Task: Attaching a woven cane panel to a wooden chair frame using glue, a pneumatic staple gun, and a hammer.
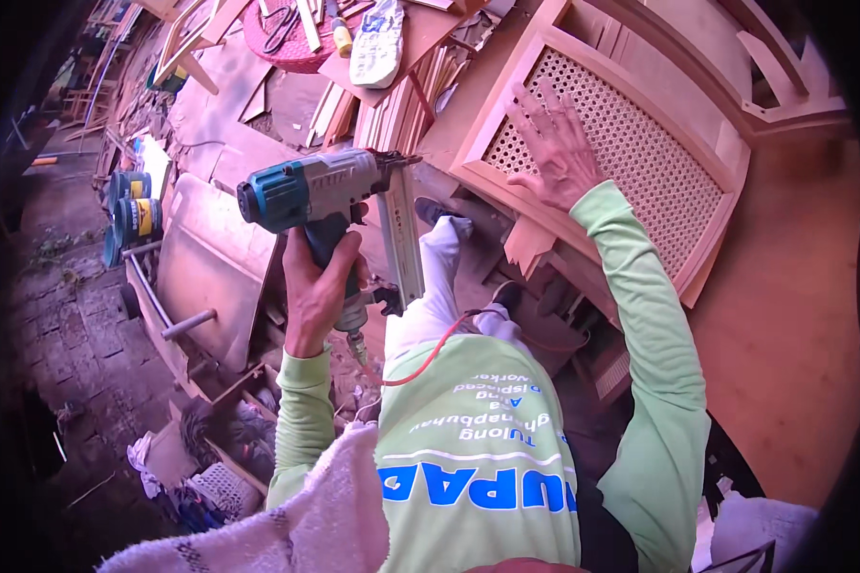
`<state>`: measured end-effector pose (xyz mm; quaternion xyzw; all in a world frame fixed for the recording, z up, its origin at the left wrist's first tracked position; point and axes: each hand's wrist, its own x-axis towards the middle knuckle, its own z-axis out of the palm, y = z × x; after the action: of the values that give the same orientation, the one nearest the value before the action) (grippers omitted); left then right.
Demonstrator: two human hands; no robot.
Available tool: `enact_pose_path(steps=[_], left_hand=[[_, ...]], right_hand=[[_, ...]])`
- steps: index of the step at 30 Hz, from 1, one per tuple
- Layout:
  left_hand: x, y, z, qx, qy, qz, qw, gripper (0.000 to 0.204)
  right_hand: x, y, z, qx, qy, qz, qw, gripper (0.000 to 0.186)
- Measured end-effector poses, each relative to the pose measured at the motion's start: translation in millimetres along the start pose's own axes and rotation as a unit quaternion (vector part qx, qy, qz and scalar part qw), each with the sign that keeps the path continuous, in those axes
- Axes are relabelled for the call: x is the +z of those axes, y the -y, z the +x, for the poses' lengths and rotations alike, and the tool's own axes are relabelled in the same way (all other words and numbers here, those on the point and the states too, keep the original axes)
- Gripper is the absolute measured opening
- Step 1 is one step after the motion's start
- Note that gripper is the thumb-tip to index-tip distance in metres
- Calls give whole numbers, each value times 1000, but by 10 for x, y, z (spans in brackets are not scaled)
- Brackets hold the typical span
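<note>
My left hand [317, 286] is wrapped round the grip of a teal and grey air nail gun [301, 186]. The gun is held up in front of my body with its nose toward the right. Its long straight magazine [401, 239] hangs down beside the grip, and a red air hose [430, 361] runs from the handle across my shirt. With fingers spread, my right hand [556, 148] lies on the left part of a wooden frame [516, 196] filled with woven cane mesh [640, 172]. The nail gun is apart from the frame.
The frame lies on a brown wooden tabletop [784, 325], with curved wooden parts [774, 72] at its far right. Beyond the gun are wood strips [392, 134], a white bag [376, 48] and a red woven round [277, 43]. Paint buckets [139, 215] and a wheelbarrow [210, 258] stand left.
</note>
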<state>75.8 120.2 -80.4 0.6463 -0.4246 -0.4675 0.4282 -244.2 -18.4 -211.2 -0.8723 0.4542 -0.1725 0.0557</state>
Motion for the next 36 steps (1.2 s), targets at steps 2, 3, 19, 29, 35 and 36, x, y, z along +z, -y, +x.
enact_pose_path(steps=[2,3,19,29,35,36], left_hand=[[-18,89,-7,-30,-17,1,999,40],[-28,102,-13,-35,-19,-1,999,40],[-13,47,180,-47,44,10,998,37],[-217,295,152,-105,-24,1,994,42],[-267,412,197,-130,-54,-33,990,46],[-279,405,229,-145,-54,-36,987,46]], right_hand=[[-104,-102,189,-30,91,-36,995,121],[-140,-77,271,-33,162,-52,985,125],[-63,-193,1039,-138,68,-7,988,60],[818,-151,1489,-65,140,-30,988,58],[893,-11,1373,-111,44,-48,992,41],[912,4,1370,-109,51,-47,992,41]])
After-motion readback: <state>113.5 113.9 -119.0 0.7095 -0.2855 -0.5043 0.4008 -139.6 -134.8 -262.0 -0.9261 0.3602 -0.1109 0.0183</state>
